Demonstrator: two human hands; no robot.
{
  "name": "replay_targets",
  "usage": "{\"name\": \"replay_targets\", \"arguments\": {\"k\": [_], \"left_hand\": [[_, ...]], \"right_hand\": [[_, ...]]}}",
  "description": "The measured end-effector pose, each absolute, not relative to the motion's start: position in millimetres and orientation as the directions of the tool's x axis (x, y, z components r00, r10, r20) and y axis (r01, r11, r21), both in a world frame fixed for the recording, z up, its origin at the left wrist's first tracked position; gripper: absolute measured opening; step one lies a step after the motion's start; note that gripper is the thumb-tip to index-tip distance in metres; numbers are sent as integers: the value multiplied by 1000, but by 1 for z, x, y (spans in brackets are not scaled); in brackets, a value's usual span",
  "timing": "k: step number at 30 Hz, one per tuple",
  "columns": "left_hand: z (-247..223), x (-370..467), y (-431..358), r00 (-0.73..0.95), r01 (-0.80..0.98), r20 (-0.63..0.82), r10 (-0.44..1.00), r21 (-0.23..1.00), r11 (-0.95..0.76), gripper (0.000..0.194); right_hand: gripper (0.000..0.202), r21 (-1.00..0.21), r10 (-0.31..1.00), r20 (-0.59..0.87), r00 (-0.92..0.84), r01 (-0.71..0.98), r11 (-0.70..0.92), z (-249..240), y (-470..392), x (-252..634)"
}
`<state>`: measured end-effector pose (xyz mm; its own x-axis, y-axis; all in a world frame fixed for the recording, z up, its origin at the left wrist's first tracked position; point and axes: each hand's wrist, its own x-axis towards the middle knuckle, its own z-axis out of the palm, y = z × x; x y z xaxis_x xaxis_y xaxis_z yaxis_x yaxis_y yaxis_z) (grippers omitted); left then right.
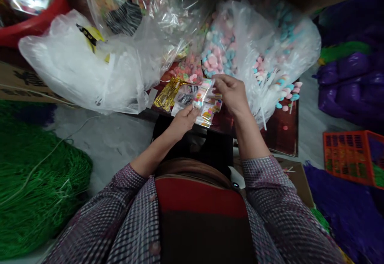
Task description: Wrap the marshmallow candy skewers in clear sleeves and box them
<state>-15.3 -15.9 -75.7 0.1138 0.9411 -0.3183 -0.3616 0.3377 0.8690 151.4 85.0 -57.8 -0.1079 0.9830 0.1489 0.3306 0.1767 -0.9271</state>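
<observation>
My left hand (186,121) is closed, its thumb and fingers pinching the lower part of a small clear plastic bag (203,92) with printed coloured dots. Some pale candy seems to sit at the bag's bottom. At the bag's upper corner, the fingers of my right hand (233,95) are pressed together on its edge. Beneath the hands lie more flat printed bags (181,98) on the dark red table (280,138). Just left of them is a bunch of gold twist ties (167,97). Red and green candies (189,69) in clear plastic lie behind.
A large bag of pink and blue candies (220,50) stands behind my right hand. White sticks (264,110) and loose candies (289,92) lie to its right. A stuffed white plastic bag (99,72) and red basin (36,26) are left. Green netting (39,184) and an orange crate (345,156) flank the table.
</observation>
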Motion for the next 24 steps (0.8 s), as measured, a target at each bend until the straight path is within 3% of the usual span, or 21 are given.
{"name": "replay_targets", "arguments": {"k": [2, 5, 8, 10, 19, 24], "left_hand": [[-77, -15, -15, 161, -447, -360, 919, 803, 393, 40], [-75, -16, -14, 119, -531, -380, 917, 756, 382, 34], [-72, -17, -14, 79, -598, -395, 915, 715, 361, 32], [-72, -17, -14, 65, -621, -395, 917, 703, 347, 32], [-68, -16, -15, 23, -638, -412, 911, 696, 331, 31], [-65, -17, -15, 22, -640, -428, 903, 688, 342, 35]], "right_hand": [[27, -786, 970, 174, -172, 569, 242, -63, 107, 147], [33, -420, 953, 108, -285, 855, 303, -67, 128, 132], [40, -111, 945, -21, -328, 940, 323, -64, 134, 118], [43, -25, 942, -78, -327, 945, 326, -61, 134, 114], [45, -52, 938, -110, -329, 944, 325, -58, 130, 117], [37, -182, 942, -10, -336, 927, 329, -65, 130, 130]]}}
